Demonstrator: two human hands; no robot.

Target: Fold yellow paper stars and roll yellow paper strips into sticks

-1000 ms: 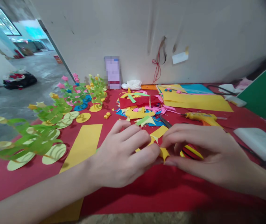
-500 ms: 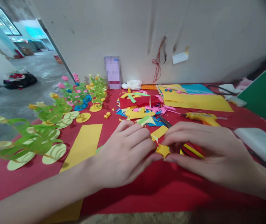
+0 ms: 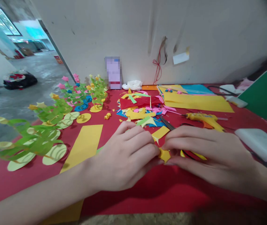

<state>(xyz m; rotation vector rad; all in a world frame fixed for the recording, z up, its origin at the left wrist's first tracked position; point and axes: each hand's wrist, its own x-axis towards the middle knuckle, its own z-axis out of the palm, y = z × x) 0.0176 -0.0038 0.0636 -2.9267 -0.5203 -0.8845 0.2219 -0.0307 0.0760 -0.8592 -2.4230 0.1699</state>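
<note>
My left hand (image 3: 126, 156) and my right hand (image 3: 206, 156) meet just above the red table cover (image 3: 159, 190). Between their fingertips sits a small folded yellow paper star (image 3: 164, 154), pinched from both sides. The fingers of both hands are curled and pressed on it. Under my right hand lie scissors with yellow handles (image 3: 194, 154), partly hidden. A long yellow paper strip (image 3: 84, 145) lies flat left of my left hand.
Green paper plants with round bases (image 3: 35, 137) line the left edge. A heap of coloured scraps (image 3: 143, 107) sits mid-table, a yellow glue gun (image 3: 202, 118) to its right, stacked yellow sheets (image 3: 194, 100) behind, a green board (image 3: 264, 97) far right.
Both hands stay pinched on the yellow star; it has turned slightly between the fingertips and sits a little lower than half a second ago.
</note>
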